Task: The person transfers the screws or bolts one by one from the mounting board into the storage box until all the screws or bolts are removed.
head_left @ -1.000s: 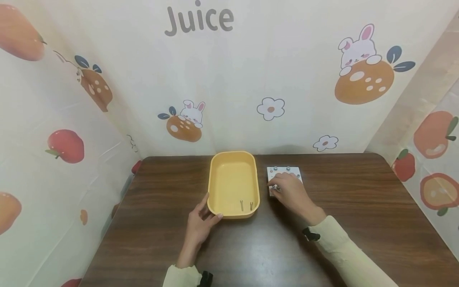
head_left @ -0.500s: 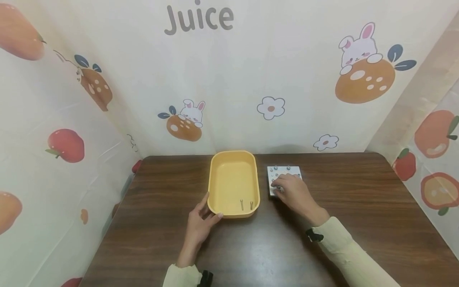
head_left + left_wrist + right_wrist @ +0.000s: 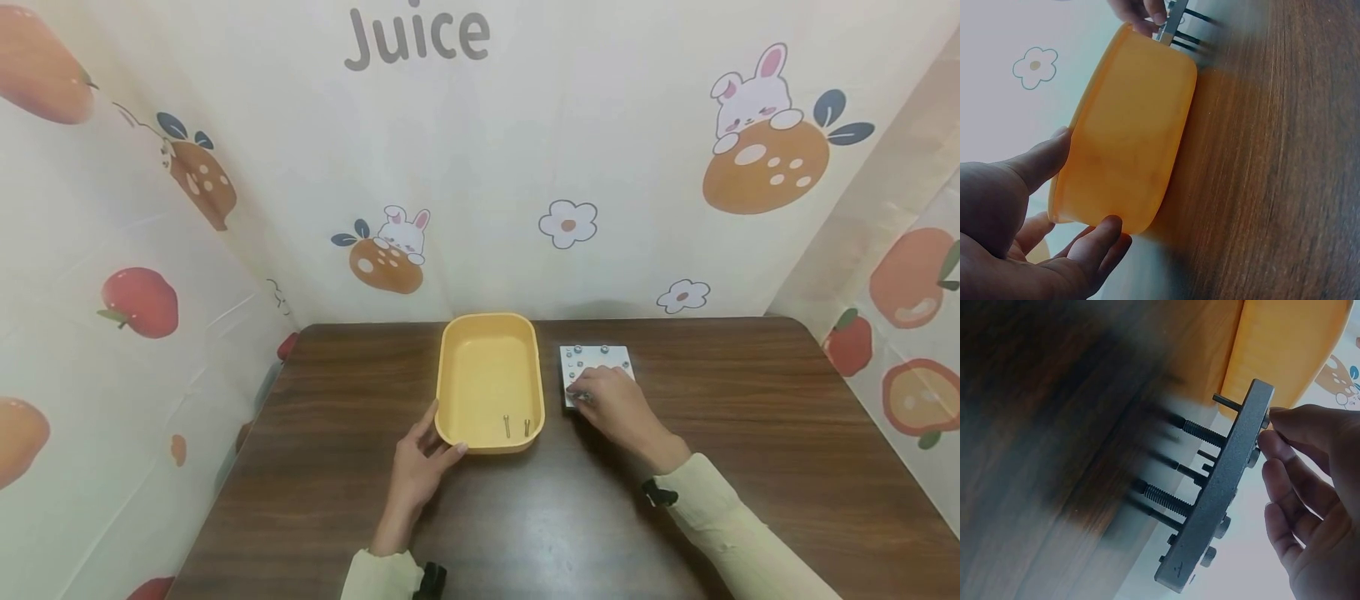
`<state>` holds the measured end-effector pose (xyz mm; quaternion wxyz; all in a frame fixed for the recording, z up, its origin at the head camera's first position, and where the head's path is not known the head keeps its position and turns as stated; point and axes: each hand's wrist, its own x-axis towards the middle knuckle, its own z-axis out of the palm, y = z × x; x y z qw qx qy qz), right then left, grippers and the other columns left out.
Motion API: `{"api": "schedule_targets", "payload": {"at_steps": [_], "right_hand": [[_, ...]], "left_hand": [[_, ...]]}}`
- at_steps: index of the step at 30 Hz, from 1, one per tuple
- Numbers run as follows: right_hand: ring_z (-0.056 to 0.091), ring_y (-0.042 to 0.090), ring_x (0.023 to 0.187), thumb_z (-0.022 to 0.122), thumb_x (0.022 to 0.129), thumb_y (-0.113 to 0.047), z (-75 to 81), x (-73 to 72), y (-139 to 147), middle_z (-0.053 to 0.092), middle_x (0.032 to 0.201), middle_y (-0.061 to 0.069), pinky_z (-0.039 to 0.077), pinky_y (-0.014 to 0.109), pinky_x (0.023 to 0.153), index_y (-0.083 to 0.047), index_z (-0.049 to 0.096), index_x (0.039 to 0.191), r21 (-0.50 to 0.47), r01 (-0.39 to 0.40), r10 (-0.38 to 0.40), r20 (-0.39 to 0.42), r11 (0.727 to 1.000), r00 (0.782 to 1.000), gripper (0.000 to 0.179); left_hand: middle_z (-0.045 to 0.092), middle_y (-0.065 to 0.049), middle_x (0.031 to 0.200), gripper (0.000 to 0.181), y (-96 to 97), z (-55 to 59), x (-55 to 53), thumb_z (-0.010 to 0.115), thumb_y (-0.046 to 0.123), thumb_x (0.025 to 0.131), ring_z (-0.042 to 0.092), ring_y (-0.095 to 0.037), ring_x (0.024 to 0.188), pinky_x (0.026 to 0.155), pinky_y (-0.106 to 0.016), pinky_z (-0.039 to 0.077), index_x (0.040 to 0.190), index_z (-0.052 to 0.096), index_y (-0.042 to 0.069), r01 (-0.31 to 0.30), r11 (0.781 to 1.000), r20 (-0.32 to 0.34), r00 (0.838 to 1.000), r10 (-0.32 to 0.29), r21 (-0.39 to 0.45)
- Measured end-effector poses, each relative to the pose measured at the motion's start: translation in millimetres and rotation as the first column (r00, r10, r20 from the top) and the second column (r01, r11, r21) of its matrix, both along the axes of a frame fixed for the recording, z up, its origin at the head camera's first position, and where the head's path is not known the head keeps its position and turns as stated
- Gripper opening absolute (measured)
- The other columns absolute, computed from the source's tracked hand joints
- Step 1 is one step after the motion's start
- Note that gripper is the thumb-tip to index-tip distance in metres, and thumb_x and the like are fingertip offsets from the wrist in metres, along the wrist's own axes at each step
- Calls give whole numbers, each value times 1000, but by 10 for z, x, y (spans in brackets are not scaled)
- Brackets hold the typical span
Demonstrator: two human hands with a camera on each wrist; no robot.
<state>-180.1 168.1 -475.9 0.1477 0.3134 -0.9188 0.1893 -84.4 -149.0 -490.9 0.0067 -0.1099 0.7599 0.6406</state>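
My left hand [image 3: 417, 477] holds the near-left corner of a yellow plastic tray [image 3: 442, 375], thumb at the rim and fingers against its side wall. Two small metal screws [image 3: 506, 427] lie inside at the tray's near right. To the right of the tray is a metal plate [image 3: 592, 357] with several bolts through it. My right hand [image 3: 618, 410] pinches a small screw head at the plate's near-left part between thumb and index finger. In the right wrist view, threaded shanks [image 3: 1205, 434] stick out beneath the plate [image 3: 1215, 487]; the other fingers are loosely bent beside it.
Both things stand toward the back of a dark wooden table [image 3: 525, 533]. A printed curtain [image 3: 480, 167] hangs right behind the table's back edge and along both sides.
The right hand has shifted very slightly right, its fingertips staying at the near-left part of the plate. The left hand and the tray keep their places.
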Motion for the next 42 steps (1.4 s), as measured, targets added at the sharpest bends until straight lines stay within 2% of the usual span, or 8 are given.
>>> {"api": "schedule_targets", "payload": {"at_steps": [9, 15, 23, 31, 37, 42], "right_hand": [[69, 25, 83, 87, 81, 1, 1, 10, -18, 77, 87, 3, 55, 43, 75, -9, 83, 90, 54, 4, -5, 29, 999, 1000, 14], [69, 24, 84, 86, 82, 3, 15, 4, -35, 77, 87, 3, 56, 42, 77, -10, 82, 89, 42, 13, -15, 50, 999, 999, 15], [66, 24, 77, 86, 83, 2, -3, -13, -47, 73, 81, 3, 55, 40, 71, -8, 78, 85, 30, -26, 26, -10, 999, 1000, 13], [65, 25, 76, 84, 84, 1, -44, -34, -44, 69, 82, 3, 54, 39, 69, -8, 76, 86, 31, -56, 58, -60, 998, 997, 12], [66, 26, 76, 83, 82, 3, -43, -39, -27, 69, 82, 4, 57, 42, 71, -8, 77, 87, 17, -54, 56, -78, 998, 995, 13], [62, 26, 71, 81, 81, 5, -14, -18, -29, 65, 77, 4, 55, 41, 67, -7, 76, 85, 27, -35, 37, -77, 999, 996, 13]], "left_hand": [[39, -33, 161, 88, 13, 13, 1, 86, 1, 85, 54, -46, 139, 104, -39, 57, 161, 42, 4, 3, 1000, -23, 1000, -3, 0], [40, -31, 161, 89, 4, 12, -12, 88, 3, 84, 54, -45, 140, 105, -40, 56, 161, 43, 6, -6, 1000, -19, 1000, 6, -18], [41, -31, 161, 89, -4, -7, 8, 87, 3, 84, 54, -43, 140, 106, -40, 56, 162, 43, 8, -5, 1000, 0, 1000, 5, -18], [41, -33, 160, 89, 11, 11, 21, 88, 4, 85, 53, -44, 141, 107, -39, 55, 162, 42, 7, -4, 1000, -2, 1000, 4, -15], [39, -33, 161, 90, 14, 7, 15, 87, 3, 85, 53, -44, 141, 107, -38, 55, 162, 42, 7, 1, 1000, -3, 1000, -1, -9], [40, -33, 160, 89, 5, -2, 13, 87, 3, 85, 54, -44, 140, 106, -38, 55, 161, 42, 6, -2, 1000, -4, 1000, 2, -12]]}}
